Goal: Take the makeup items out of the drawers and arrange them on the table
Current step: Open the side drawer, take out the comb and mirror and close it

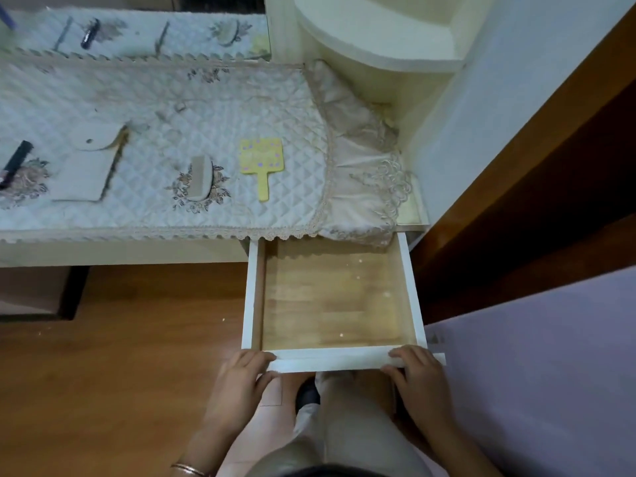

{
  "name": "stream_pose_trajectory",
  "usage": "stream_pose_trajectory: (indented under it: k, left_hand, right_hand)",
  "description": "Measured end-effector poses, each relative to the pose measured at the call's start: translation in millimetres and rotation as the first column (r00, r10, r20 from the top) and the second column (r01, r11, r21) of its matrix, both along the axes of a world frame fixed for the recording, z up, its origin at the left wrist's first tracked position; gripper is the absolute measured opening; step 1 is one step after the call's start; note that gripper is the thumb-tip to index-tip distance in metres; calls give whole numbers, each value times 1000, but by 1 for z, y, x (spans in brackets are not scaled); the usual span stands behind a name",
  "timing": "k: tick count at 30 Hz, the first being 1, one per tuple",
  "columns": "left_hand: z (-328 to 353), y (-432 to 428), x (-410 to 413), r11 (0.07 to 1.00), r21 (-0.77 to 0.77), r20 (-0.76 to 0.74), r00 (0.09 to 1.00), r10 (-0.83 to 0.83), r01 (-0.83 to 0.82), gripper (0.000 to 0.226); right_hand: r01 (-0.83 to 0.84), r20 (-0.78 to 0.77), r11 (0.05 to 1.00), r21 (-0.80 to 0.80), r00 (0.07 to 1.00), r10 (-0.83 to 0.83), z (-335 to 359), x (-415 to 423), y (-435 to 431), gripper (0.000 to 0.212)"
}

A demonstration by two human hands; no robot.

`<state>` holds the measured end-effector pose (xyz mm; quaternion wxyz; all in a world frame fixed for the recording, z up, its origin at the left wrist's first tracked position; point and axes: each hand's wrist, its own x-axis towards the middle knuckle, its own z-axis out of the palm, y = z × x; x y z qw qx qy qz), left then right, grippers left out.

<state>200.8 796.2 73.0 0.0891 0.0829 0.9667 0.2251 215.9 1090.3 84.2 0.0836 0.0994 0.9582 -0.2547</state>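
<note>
A white drawer [411, 287] with a bare wooden bottom stands pulled out under the table's right end; nothing lies in it. My left hand [241, 376] grips the left end of the drawer front, and my right hand [418, 371] grips its right end. On the quilted table cover [275, 108] lie a yellow hand mirror [260, 161], a pale comb [200, 179], a white compact case [90, 163] lying open and a dark tube [15, 163] at the left edge.
A wall mirror [137, 32] at the back reflects the items. A curved cream shelf unit [378, 39] rises at the right rear. A lilac bed [537, 373] lies to the right, a brown wooden floor [120, 339] below. My legs are under the drawer front.
</note>
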Motion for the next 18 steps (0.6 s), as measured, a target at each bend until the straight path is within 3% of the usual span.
stream_pose_trajectory:
  k: [3,5,7,11,15,18]
  left_hand:
    - [1,-1,-20,999,-25,-57,998,-32,31,48]
    - [0,0,-41,999,-29,-69,997,-26,24,39]
    - [-4,2,-65,999,-45,-85,996,-12,8,32]
    - [-6,5,-113,999,-53,-152,988,-8,0,43]
    - [-3,11,-155,990,-120,-232,972,46,-76,41]
    - [1,15,-182,984,-160,-289,957,28,-77,42]
  right_hand:
    - [-21,-24,1000,5,999,21,1,-20,1,17]
    - [-12,-50,1000,11,999,12,0,-41,0,22]
    - [-31,-91,998,47,995,35,-3,-66,0,32]
    - [-82,-126,987,135,987,99,-4,-120,2,60]
    - [-104,-159,944,313,974,160,1,-171,3,92]
    - [-134,-199,910,393,953,227,1,-200,2,96]
